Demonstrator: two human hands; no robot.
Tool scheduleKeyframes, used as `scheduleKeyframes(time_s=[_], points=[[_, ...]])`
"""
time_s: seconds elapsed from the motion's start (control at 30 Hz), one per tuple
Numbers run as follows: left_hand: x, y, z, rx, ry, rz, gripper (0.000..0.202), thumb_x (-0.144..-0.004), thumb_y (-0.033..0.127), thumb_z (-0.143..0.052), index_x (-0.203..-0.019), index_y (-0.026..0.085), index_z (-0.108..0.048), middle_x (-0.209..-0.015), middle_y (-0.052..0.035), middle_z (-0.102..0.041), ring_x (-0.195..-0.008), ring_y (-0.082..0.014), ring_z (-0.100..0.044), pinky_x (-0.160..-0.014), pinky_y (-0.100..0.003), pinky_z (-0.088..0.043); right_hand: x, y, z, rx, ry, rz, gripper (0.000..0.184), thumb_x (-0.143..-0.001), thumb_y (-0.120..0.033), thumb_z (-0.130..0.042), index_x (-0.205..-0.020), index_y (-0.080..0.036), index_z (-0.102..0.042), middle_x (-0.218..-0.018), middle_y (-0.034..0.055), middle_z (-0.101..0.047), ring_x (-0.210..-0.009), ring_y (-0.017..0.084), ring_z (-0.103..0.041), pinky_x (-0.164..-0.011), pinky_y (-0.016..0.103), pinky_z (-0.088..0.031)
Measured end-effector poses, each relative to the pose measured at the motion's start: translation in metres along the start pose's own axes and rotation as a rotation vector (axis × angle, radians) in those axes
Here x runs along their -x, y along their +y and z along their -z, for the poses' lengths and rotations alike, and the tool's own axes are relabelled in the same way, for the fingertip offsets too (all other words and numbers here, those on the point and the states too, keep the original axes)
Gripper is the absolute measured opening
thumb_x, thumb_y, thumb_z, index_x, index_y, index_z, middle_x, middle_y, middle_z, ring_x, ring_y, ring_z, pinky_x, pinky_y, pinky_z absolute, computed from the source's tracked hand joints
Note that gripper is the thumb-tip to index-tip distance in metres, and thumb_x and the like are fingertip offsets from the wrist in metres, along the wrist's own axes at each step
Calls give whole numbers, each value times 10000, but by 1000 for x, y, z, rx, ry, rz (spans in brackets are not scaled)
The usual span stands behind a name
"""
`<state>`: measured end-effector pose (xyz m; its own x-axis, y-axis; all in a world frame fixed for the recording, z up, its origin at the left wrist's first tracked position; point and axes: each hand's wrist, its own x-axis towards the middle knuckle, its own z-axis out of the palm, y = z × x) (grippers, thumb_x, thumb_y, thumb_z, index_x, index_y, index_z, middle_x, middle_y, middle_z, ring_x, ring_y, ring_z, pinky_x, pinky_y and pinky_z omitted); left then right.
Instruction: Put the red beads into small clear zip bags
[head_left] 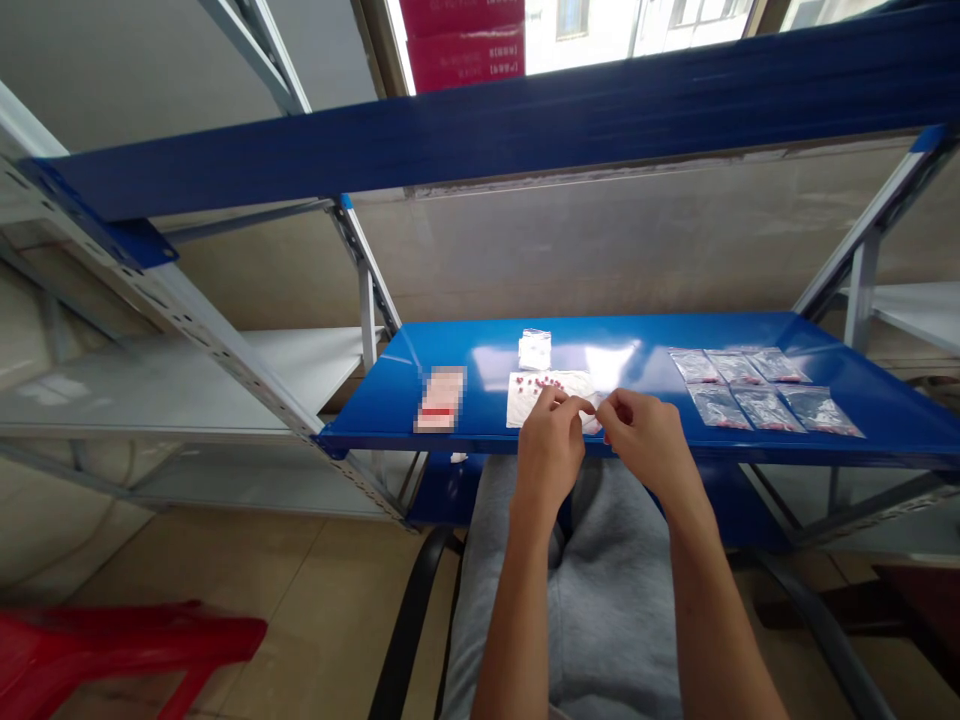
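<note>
My left hand (553, 440) and my right hand (637, 432) meet at the shelf's front edge, fingertips pinched close together. Between them is what looks like a small clear plastic bag (591, 424), mostly hidden by the fingers, with a bit of red low down. Under and behind my left hand lies a white sheet (519, 412), with many small dark red pieces (546, 382) scattered on it. Just behind the sheet sits a stack of empty clear bags (535, 350). To the right, several flat zip bags (736, 367) with red contents lie in two rows.
The blue shelf (480, 345) carries a blurred pinkish packet (441, 399) at its left. A blue beam (480, 140) crosses above, between metal uprights (187, 310). A red stool (150, 640) stands at lower left, and black chair arms (411, 620) flank my legs.
</note>
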<state>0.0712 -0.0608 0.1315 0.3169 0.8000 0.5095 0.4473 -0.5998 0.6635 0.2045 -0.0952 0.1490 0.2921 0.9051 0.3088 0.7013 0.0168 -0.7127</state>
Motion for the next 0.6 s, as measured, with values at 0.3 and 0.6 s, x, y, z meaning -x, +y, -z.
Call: scheduleKeyframes(time_s=[0.3, 0.6], points=[[-5, -14, -4, 380, 74, 214, 140, -867, 185, -699, -986, 175, -772, -961, -67, -761, -692, -140, -691, -649, -253, -567, -12, 20, -3, -389, 15, -50, 302, -879, -484, -582, -827, -193, -642, -702, 45, -696, -657, 184, -641, -622, 273, -461], [-8, -31, -1, 687, 74, 395, 272, -757, 316, -811, -959, 136, -778, -910, -74, -761, -672, -157, -698, -591, -262, -585, -20, 67, -25, -1010, -382, -307, 484, -767, -501, -796, -1142, -207, -708, -1077, 95, -761, -919, 216, -743, -732, 290, -596]])
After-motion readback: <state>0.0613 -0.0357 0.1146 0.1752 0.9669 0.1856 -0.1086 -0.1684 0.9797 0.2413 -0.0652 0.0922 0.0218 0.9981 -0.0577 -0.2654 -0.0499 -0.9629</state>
